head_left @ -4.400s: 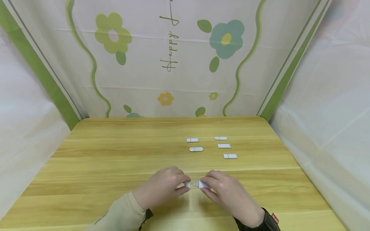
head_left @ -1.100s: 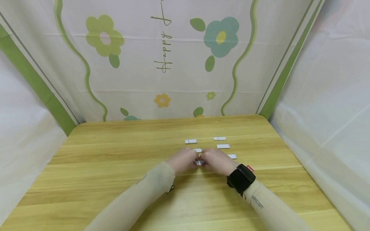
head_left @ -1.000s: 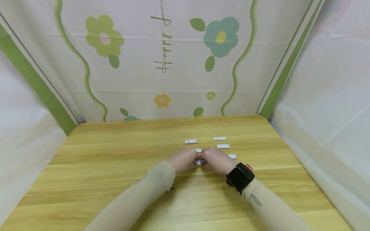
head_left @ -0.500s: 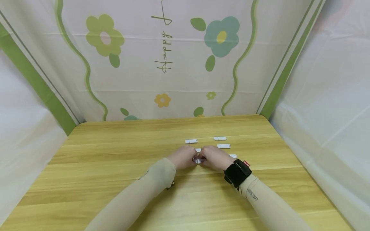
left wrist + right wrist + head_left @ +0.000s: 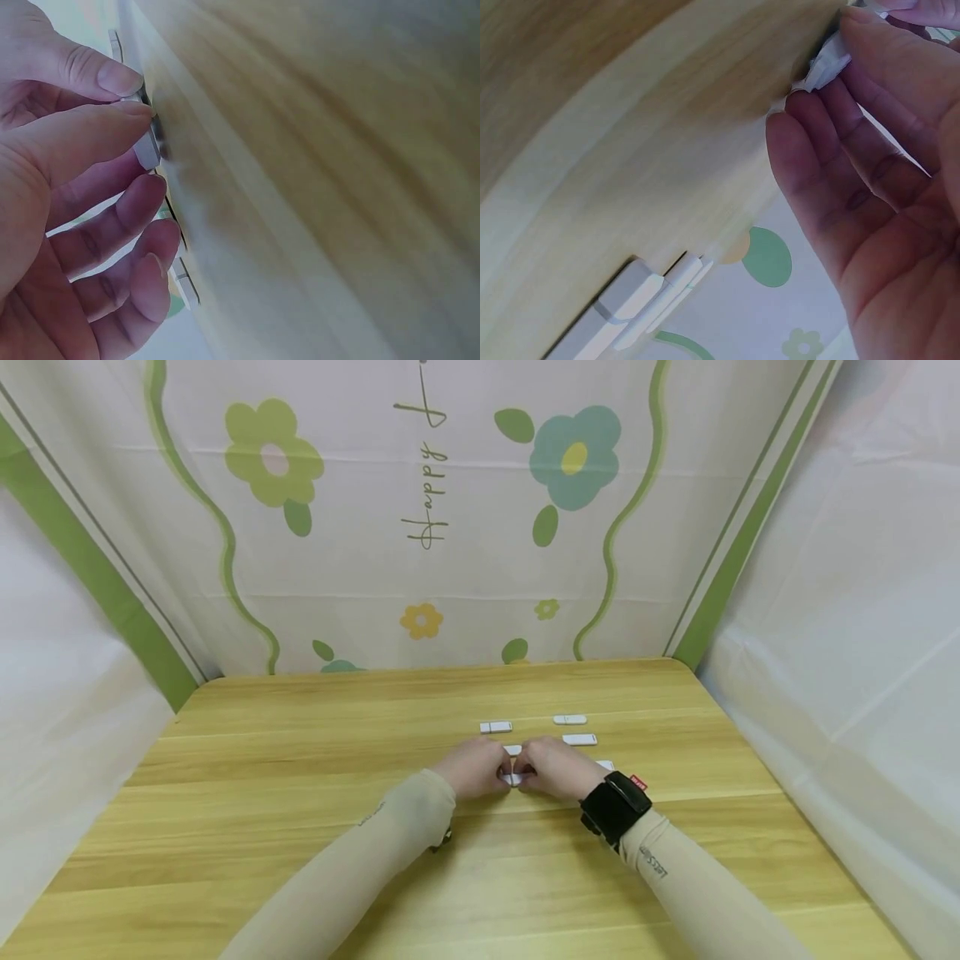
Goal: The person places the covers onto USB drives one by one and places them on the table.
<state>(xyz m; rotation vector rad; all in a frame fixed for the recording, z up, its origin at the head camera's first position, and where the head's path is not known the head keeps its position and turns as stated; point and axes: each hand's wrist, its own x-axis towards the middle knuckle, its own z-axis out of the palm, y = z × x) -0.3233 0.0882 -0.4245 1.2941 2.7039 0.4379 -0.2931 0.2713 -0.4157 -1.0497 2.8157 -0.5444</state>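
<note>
A white USB flash drive [image 5: 513, 780] with its cap on lies at the tabletop, just in front of a rounded white drive [image 5: 513, 750]. My left hand [image 5: 477, 768] pinches its left end between thumb and forefinger. The right hand [image 5: 557, 768] holds the other end, so the two hands almost meet. In the left wrist view the drive [image 5: 148, 150] shows below the thumb, close to the wood. The right wrist view has its pale body [image 5: 829, 64] under the right thumb, partly hidden by the fingers.
Behind the hands lie more white drives: one back left [image 5: 496, 727], one back right [image 5: 570, 720], one below that [image 5: 580, 740]. Another drive [image 5: 606, 766] is partly covered by the right hand and wrist. A flowered curtain [image 5: 480, 560] stands behind the wooden table [image 5: 337, 727].
Earlier the left hand held the cap apart from the drive in the right hand, its connector bare. Cap and drive are now together and farther from me; in the last second the hands barely moved.
</note>
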